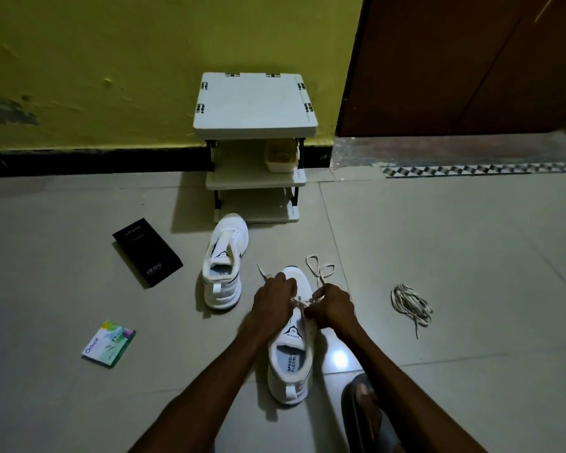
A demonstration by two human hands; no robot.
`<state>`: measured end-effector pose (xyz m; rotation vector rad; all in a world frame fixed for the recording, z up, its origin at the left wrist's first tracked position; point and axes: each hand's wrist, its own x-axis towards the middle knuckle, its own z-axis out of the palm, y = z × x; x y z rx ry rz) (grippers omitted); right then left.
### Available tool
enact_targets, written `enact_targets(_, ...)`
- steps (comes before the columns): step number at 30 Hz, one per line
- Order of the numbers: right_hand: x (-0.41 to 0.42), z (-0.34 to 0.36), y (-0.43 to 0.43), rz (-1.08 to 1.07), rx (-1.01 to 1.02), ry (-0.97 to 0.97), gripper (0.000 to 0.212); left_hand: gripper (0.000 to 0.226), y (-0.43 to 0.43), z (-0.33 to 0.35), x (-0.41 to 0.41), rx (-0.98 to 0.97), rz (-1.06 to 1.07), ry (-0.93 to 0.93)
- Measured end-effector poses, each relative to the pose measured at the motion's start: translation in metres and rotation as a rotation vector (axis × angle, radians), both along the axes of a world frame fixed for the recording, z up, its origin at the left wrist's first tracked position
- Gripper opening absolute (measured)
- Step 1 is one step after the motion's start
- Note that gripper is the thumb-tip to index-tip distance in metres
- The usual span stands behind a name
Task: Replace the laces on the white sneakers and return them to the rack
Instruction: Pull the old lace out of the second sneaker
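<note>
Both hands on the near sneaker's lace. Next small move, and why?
Likely pull the lace snug through the eyelets where left hand and right hand pinch it: it crosses the near sneaker only at the hands, its ends lying loose past the toe.

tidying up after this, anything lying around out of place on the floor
A loose bundle of laces lies on the tiles right of the sneaker being laced; a black phone box and a green packet lie left. The other sneaker stands laceless before the rack.
</note>
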<state>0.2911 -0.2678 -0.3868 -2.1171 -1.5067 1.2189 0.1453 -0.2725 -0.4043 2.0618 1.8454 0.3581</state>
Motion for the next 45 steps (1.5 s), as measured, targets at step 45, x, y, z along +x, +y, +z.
enact_targets(45, -0.011, 0.001, -0.009, 0.106, 0.008, -0.098, 0.014, 0.034, 0.030, 0.056, -0.005, -0.375, 0.194, -0.666)
